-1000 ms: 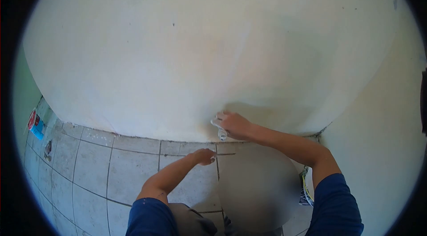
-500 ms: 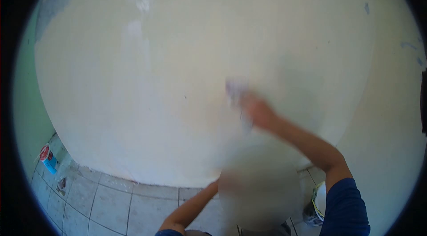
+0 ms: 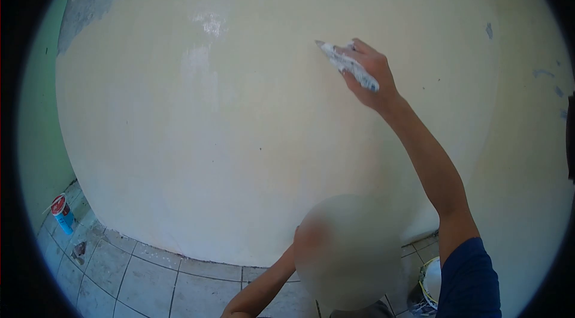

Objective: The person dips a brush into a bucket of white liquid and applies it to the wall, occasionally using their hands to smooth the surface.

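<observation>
My right hand (image 3: pixel 374 66) is raised against the pale cream wall (image 3: pixel 263 96), its fingers wrapped round a trowel (image 3: pixel 353 69) smeared with white putty. The trowel slants from upper left to lower right, with its narrow tip at the wall surface. Low in the middle, my left hand (image 3: pixel 314 235) lies behind a round blurred patch that hides its fingers. Only the forearm and the edge of that hand show, so I cannot tell what it holds.
A white bucket (image 3: pixel 431 279) with a smeared rim stands on the tiled floor (image 3: pixel 150 276) by my right arm. At far left are a blue and red tub (image 3: pixel 63 215) and a dark scrap (image 3: pixel 78 251). A grey bare patch (image 3: pixel 93 3) marks the wall's upper left.
My right hand has swept up the wall with the trowel, from mid-height to higher and slightly right. The left hand stays low, and the view has shifted slightly.
</observation>
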A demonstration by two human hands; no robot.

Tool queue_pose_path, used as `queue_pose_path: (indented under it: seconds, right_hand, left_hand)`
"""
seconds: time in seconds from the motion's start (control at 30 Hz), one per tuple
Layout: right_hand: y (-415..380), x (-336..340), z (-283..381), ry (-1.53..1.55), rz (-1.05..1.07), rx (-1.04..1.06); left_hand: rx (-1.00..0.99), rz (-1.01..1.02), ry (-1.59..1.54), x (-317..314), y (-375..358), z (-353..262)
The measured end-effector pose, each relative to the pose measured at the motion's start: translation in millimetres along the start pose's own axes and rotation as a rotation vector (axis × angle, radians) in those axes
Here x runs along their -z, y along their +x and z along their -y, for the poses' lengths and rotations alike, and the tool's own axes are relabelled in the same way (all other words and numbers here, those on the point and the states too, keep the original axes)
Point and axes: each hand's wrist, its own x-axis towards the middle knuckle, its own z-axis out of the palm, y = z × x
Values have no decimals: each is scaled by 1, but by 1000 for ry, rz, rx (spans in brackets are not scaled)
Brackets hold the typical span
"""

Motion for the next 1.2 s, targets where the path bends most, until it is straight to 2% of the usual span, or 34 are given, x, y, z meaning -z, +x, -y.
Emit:
queue_pose_path:
  seconds: [0.07, 0.1, 0.13, 0.2, 0.23, 0.27, 0.37, 0.4, 0.43, 0.47, 0.5, 0.57, 0.63, 0.73, 0.77, 0.8, 0.83, 0.9, 1.0, 1.03, 1.07, 1.1, 1.13, 1.17, 1.2]
  right_hand:
    - [3, -7, 6, 17, 86, -67]
    - [-26, -54, -4, 107, -91, 159]
    - [-68, -72, 11, -18, 403, -73]
    - [-142, -104, 67, 117, 706, 26]
    - [-166, -102, 99, 147, 987, 100]
    - [-196, -101, 118, 262, 924, 101]
    - [-178, -103, 105, 530, 975, -175]
    - [-163, -116, 73, 433, 769, -32]
    - [-142, -128, 40, 405, 517, -107]
    - [-100, -116, 12, 198, 284, -21]
    - [-45, -87, -5, 153, 155, 1]
    - [39, -20, -3, 36, 40, -31]
    - [71, 6, 2, 34, 60, -111]
    - [23, -53, -4, 74, -23, 109]
    - [-21, -87, 0, -6, 201, 61]
    - [-60, -100, 31, 1, 343, 107]
    - [-99, -118, 62, 278, 334, 126]
    - [-150, -113, 120, 333, 902, 94]
    - [-129, -122, 108, 525, 932, -81]
    - [-127, -147, 84, 514, 543, -101]
    - [-73, -123, 71, 425, 598, -192]
    - [-31, -109, 56, 377, 494, -229]
    - [6, -85, 56, 184, 210, -114]
    - [41, -71, 39, 138, 150, 9]
    - [70, -50, 43, 29, 70, 41]
  left_hand:
    - [-15, -26, 11, 5, -10, -6]
    - [-32, 2, 16, 2, -14, -9]
    - [-52, 26, 21, 0, -17, -12]
    - [-56, 126, 52, 2, -22, -15]
    - [-61, 175, 69, 3, -24, -17]
    - [-75, 172, 69, 2, -27, -19]
    - [-103, 143, 77, 10, -31, -20]
    - [-109, 139, 69, 11, -32, -21]
    - [-117, 138, 62, 12, -33, -22]
    - [-117, 143, 61, 13, -34, -23]
    - [-119, 144, 60, 15, -35, -24]
    - [-119, 140, 59, 14, -34, -24]
    - [-110, 129, 59, 13, -34, -21]
    - [-85, 129, 72, 18, -34, -20]
    - [-73, 130, 80, 19, -35, -19]
    - [-59, 129, 89, 21, -36, -18]
    - [-44, 125, 97, 23, -37, -18]
    - [-52, 105, 108, 23, -41, -19]
    - [-67, 127, 109, 23, -43, -15]
    - [-77, 146, 95, 22, -43, -16]
    - [-78, 149, 94, 20, -43, -17]
    - [-81, 152, 96, 20, -43, -17]
    - [-85, 153, 100, 21, -42, -17]
    - [-83, 145, 103, 20, -40, -17]
    - [-80, 139, 102, 19, -39, -17]
